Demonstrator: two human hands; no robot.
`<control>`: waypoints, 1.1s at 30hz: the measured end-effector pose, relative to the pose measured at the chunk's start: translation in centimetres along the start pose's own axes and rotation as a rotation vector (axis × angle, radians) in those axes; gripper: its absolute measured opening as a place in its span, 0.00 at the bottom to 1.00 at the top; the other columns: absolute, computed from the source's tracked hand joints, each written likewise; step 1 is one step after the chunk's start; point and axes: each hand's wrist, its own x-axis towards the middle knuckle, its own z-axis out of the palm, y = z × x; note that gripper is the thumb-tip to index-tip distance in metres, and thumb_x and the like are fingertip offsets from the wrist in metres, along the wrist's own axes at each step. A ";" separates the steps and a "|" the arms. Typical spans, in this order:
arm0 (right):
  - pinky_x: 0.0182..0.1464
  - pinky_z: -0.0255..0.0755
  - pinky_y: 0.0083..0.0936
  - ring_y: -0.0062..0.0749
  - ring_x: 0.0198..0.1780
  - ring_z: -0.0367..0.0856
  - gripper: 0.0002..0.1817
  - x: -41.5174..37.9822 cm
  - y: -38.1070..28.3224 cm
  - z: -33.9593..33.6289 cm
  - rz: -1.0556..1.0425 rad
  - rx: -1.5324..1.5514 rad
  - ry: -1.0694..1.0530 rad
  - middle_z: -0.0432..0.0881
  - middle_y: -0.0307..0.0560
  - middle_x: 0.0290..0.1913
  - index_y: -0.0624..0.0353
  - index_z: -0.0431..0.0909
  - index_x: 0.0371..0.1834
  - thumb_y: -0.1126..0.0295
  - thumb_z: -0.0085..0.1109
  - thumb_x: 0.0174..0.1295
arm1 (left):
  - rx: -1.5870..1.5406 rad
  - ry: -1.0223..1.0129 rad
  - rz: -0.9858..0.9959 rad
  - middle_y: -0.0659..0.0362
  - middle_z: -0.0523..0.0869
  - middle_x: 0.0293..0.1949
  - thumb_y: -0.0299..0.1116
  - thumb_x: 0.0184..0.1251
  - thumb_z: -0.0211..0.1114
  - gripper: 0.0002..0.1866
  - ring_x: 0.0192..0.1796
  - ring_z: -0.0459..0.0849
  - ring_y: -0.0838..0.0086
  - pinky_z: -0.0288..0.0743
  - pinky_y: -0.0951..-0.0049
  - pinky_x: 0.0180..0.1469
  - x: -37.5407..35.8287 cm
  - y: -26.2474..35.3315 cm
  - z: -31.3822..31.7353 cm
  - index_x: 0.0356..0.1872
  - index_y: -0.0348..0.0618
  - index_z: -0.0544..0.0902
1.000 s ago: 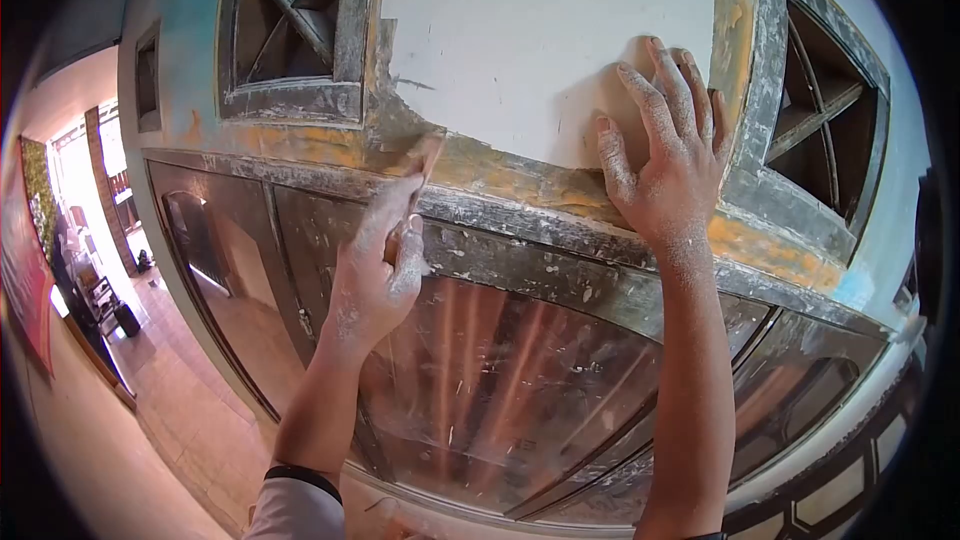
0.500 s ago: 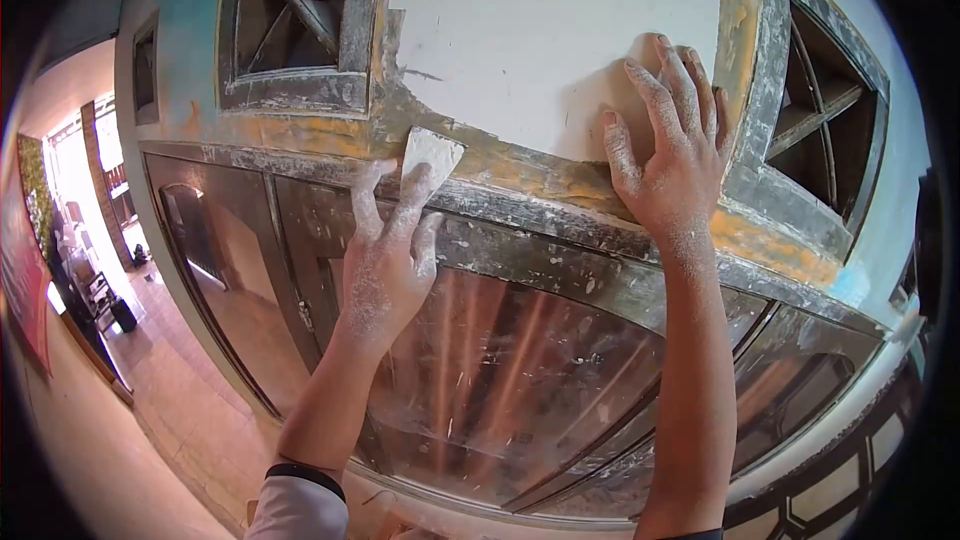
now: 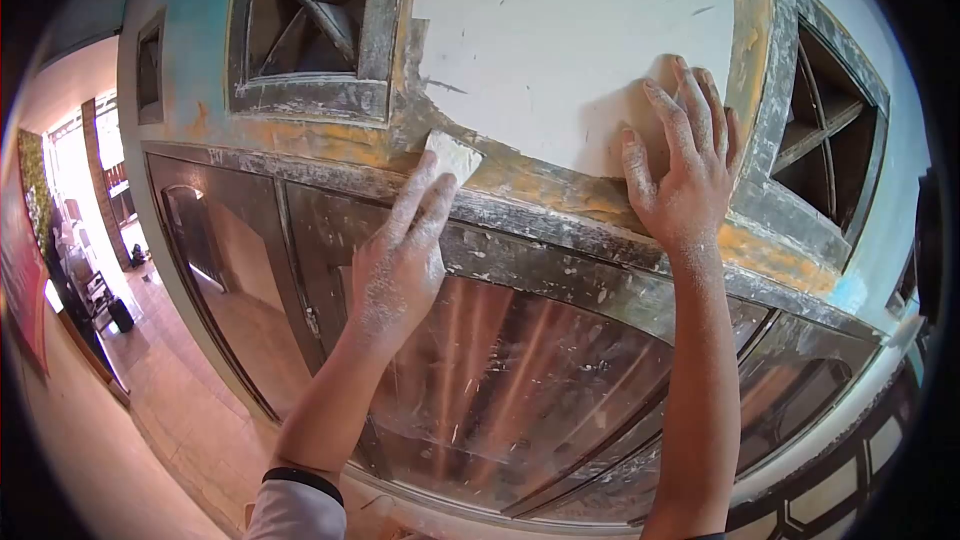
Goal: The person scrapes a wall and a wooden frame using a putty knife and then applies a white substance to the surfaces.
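My left hand [image 3: 395, 275] holds a flat, whitish scraper [image 3: 455, 162], its fingers stretched along the blade. The blade lies against the weathered wooden trim [image 3: 520, 180], just below the lower left edge of a white panel [image 3: 570, 40]. Any handle is hidden under the palm. My right hand [image 3: 685, 165] rests flat on the panel's lower right corner with its fingers apart, holding nothing. Pale dust coats both hands.
Square vents with crossed slats flank the panel, one at left [image 3: 310, 15] and one at right [image 3: 825, 130]. Below runs a dark, paint-flecked frame with a reflective glass pane [image 3: 520, 380]. A tiled floor [image 3: 175, 360] and bright doorway appear at far left.
My left hand has moved slightly right, and its fingers have drawn closer together over the scraper. The view has shifted a little; my right hand stays on the panel.
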 end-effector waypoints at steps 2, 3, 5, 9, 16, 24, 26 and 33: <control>0.84 0.50 0.55 0.43 0.83 0.64 0.23 0.0 0.0 0.1 -0.007 0.000 0.001 0.72 0.38 0.81 0.41 0.83 0.66 0.55 0.67 0.67 | 0.012 -0.037 -0.018 0.59 0.71 0.81 0.14 0.63 0.59 0.35 0.69 0.84 0.56 0.86 0.59 0.63 -0.1 -0.3 -0.1 0.74 0.48 0.80; 0.84 0.50 0.55 0.43 0.83 0.64 0.23 0.0 0.0 0.1 -0.009 -0.003 0.005 0.72 0.39 0.81 0.41 0.83 0.66 0.55 0.67 0.67 | 0.024 -0.075 -0.030 0.60 0.70 0.82 0.13 0.62 0.58 0.36 0.69 0.84 0.57 0.86 0.59 0.62 0.0 -0.5 0.0 0.74 0.49 0.80; 0.84 0.50 0.55 0.44 0.83 0.64 0.24 0.0 0.1 0.0 -0.011 -0.013 -0.004 0.72 0.39 0.81 0.42 0.83 0.66 0.55 0.67 0.67 | 0.018 -0.062 -0.032 0.62 0.70 0.82 0.14 0.62 0.58 0.35 0.68 0.85 0.58 0.87 0.59 0.61 0.7 -0.8 0.1 0.73 0.49 0.81; 0.84 0.49 0.56 0.46 0.83 0.64 0.25 0.0 0.2 0.1 -0.024 -0.003 -0.008 0.71 0.41 0.81 0.42 0.82 0.67 0.56 0.67 0.66 | 0.045 -0.007 0.025 0.66 0.71 0.81 0.16 0.62 0.59 0.34 0.60 0.89 0.60 0.89 0.60 0.55 0.8 -2.2 0.1 0.72 0.51 0.82; 0.84 0.46 0.61 0.48 0.84 0.62 0.28 1.1 -0.3 0.5 -0.016 -0.007 -0.031 0.69 0.41 0.83 0.40 0.80 0.71 0.54 0.67 0.67 | 0.052 -0.067 0.087 0.67 0.71 0.81 0.17 0.62 0.60 0.33 0.58 0.91 0.60 0.89 0.60 0.55 2.4 -3.6 -1.6 0.71 0.51 0.82; 0.85 0.43 0.62 0.49 0.87 0.56 0.30 2.0 -1.9 1.4 0.021 -0.100 -0.046 0.64 0.41 0.86 0.35 0.74 0.78 0.51 0.62 0.72 | 0.076 -0.171 0.142 0.66 0.72 0.80 0.16 0.63 0.59 0.33 0.64 0.88 0.59 0.88 0.60 0.60 3.8 -5.1 -3.6 0.70 0.51 0.83; 0.85 0.42 0.63 0.50 0.87 0.56 0.30 1.7 -1.9 1.5 0.028 -0.091 -0.039 0.64 0.41 0.86 0.34 0.75 0.78 0.48 0.62 0.72 | 0.098 -0.212 0.199 0.66 0.72 0.80 0.16 0.63 0.60 0.33 0.64 0.88 0.59 0.87 0.59 0.61 4.3 -5.7 -4.0 0.70 0.52 0.84; 0.85 0.44 0.59 0.46 0.87 0.57 0.30 1.8 -2.1 1.6 0.016 -0.096 0.002 0.66 0.39 0.85 0.35 0.75 0.77 0.54 0.64 0.71 | 0.148 -0.210 0.224 0.66 0.72 0.81 0.16 0.62 0.60 0.32 0.65 0.87 0.59 0.86 0.58 0.62 4.3 -6.1 -4.6 0.69 0.51 0.84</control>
